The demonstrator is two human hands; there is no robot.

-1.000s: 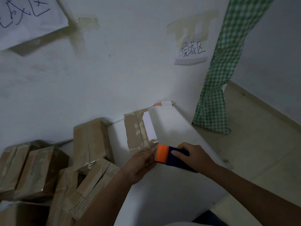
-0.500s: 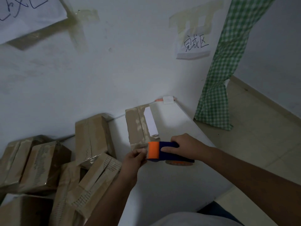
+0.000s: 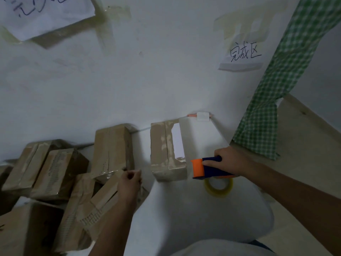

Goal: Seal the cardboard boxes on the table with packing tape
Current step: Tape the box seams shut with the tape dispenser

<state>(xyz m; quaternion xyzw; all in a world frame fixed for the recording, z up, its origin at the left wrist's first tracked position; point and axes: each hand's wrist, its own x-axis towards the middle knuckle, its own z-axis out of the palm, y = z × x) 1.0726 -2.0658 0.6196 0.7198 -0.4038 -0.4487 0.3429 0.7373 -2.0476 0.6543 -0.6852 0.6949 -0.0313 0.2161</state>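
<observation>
"完成区" on taped wall paper (image 3: 241,56)

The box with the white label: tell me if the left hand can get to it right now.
Probably yes. The left hand hangs just left of the box with the white label, with only bare table between them. The right hand and tape dispenser sit on its far side, out of the way.

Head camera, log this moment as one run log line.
right hand grips tape dispenser beside box | left hand curled near stacked boxes, grip unclear | table
</observation>
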